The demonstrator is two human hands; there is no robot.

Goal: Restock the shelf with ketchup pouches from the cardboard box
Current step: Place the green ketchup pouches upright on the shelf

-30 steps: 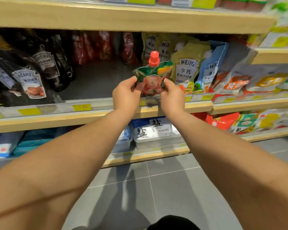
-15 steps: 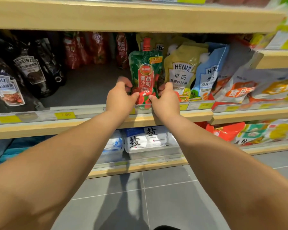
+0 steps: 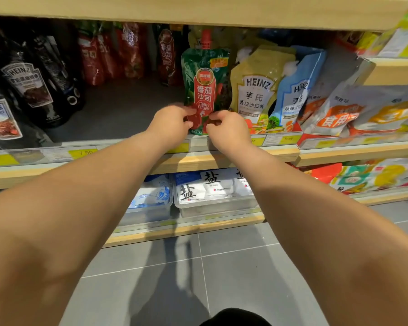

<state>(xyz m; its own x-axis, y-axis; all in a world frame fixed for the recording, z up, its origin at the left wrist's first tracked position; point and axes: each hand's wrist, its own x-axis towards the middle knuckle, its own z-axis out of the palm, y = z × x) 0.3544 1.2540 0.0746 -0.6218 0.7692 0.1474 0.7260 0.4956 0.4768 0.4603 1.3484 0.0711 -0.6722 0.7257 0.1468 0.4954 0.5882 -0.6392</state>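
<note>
**One ketchup pouch going upright at the shelf front**

Starting at nine o'clock, we see dark glossy sauce pouches with white Heinz labels [image 3: 31,90] crowding the left end of the pale wooden shelf with a clear price rail [image 3: 222,158]. Toward eleven o'clock, a row of red foil pouches [image 3: 118,50] stands at the back, leaving a wide bare grey patch of shelf floor in front.

Near the centre, our left hand [image 3: 172,124] pinches the lower left corner of the green-and-red spouted ketchup pouch marked "Tomato Ketchup" [image 3: 205,83], and our right hand [image 3: 229,129] pinches the lower right corner. Both hands grasp the pouch at its base; neither has let go. The pouch stands upright at the front edge, just behind the price rail, red cap up, just beside a yellow-green Heinz salad dressing pouch [image 3: 257,90] at one o'clock. A blue Heinz pouch [image 3: 297,95] and slumped orange-and-white bags [image 3: 344,114] fill out to three o'clock.

We judge the task to be early: this one pouch is nearly placed and only needs releasing, while the bare floor to its left looks ready for many more. The cardboard box is not in view, so we cannot tell how many remain.

Below, at six o'clock, clear plastic tubs of white salt packets [image 3: 212,191] sit on the lower shelf, above a grey tiled floor [image 3: 245,278].
</note>
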